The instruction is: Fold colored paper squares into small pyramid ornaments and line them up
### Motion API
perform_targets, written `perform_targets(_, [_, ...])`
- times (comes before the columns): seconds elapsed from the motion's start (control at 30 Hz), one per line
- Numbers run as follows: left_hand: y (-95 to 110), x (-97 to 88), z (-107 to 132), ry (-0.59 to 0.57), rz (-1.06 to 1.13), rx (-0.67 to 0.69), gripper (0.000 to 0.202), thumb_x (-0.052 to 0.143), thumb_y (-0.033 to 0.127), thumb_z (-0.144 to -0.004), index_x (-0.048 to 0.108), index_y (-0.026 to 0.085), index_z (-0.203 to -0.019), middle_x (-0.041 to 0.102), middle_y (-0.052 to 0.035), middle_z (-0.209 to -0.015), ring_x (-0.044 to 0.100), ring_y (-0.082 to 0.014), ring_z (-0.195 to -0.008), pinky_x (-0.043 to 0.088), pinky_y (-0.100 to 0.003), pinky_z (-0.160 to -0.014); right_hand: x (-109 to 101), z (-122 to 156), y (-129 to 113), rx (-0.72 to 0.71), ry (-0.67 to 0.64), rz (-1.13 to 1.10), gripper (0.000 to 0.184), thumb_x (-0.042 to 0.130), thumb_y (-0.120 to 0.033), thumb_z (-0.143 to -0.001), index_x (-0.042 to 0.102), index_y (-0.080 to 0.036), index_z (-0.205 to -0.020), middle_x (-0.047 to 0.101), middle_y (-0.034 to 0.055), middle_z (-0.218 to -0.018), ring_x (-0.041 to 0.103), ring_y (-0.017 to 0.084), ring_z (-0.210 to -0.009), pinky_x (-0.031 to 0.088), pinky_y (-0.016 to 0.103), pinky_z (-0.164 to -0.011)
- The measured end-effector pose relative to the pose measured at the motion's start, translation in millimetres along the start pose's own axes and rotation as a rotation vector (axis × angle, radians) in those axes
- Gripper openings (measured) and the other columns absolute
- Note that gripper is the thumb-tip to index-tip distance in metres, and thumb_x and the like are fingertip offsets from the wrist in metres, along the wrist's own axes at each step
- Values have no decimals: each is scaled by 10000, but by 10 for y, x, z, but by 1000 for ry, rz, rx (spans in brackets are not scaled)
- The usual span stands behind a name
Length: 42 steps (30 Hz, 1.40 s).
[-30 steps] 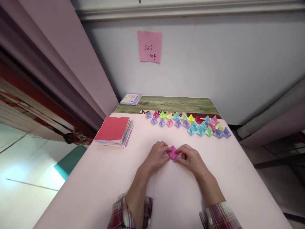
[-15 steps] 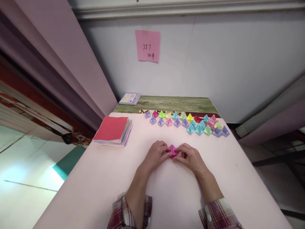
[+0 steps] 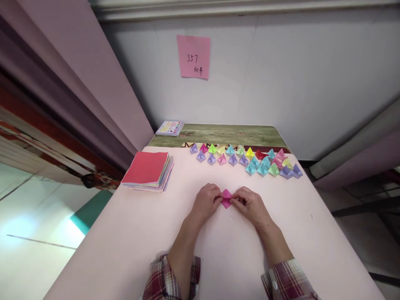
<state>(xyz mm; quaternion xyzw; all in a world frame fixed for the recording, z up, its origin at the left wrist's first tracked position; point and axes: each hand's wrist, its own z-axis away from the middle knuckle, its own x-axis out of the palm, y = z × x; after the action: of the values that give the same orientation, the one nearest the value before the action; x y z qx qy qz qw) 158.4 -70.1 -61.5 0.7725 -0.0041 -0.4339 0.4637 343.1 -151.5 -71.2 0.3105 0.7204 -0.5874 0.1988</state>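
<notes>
Closing in since the earlier frames: both hands are sitting tighter together. The pink folded piece [image 3: 226, 198] between them is showing as a narrower, more compact diamond, where a second ago it was spreading wider. Everything else on the table is keeping its place.

1. Plaid sleeves [image 3: 175, 280], nearest the camera: both forearms are reaching forward over the pale pink table [image 3: 118, 250].
2. Left hand [image 3: 206, 203]: fingers are curling in narrow, with the fingertips pinching the left corner of the pink folded piece.
3. Right hand [image 3: 251, 205]: it is mirroring the left, fingers narrow, with the tips gripping the right corner of the same piece.
4. Pink folded piece: it is sitting at mid-table, straight ahead of the person and squarely between the two hands, touching both. Its long axis is running near to far, one point aiming at the person and the other at the wall. Neither hand is the nearer. Whether it is resting on the table or lifting just clear cannot be told.
5. Stack of paper squares [image 3: 148, 168], red sheet on top: it is lying beyond and to the left of the left hand, well apart.
6. Row of small folded pieces [image 3: 246, 160], in mixed colours: these are lining the far edge of the table in two loose ranks.
7. Paper pack [image 3: 170, 128]: it is resting on the green surface [image 3: 228, 135] behind the table.
8. Pink note [image 3: 193, 57]: it is hanging on the wall, marked 357.
</notes>
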Motion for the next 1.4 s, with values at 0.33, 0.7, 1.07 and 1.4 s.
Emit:
perform_targets(0.33, [44,3,10,7,35,-4,155,559,65,-789,637,199,-785,645,-36,-855,550,-192,-857,436,-329,-785,-8,-11,-7,21,-13,5,195,620,-290,-842,688,-251,-1021,652,26,-837,593,153,-652,474,276,-625])
perform_targets(0.7, [33,-28,10,-7,73,-14,187,571,72,-809,686,219,-820,693,-11,-802,555,-181,-826,442,-309,-768,-16,-13,-14,9,-43,28,177,602,-293,-867,730,-246,-980,621,23,-782,565,127,-607,453,252,-600])
perform_targets(1.07, [76,-2,-5,8,17,8,149,614,156,-830,724,237,-890,716,-19,-823,560,-186,-811,453,-317,-775,-17,-10,-33,-1,-58,48,160,600,-315,-882,730,-252,-950,621,16,-798,563,121,-617,447,244,-607])
perform_targets(1.4, [63,65,-4,117,119,-155,167,594,175,-838,711,236,-940,675,-20,-825,616,-158,-798,491,-284,-752,27,-34,-26,48,-4,38,229,512,-305,-918,734,-253,-933,671,34,-842,625,161,-768,472,265,-700])
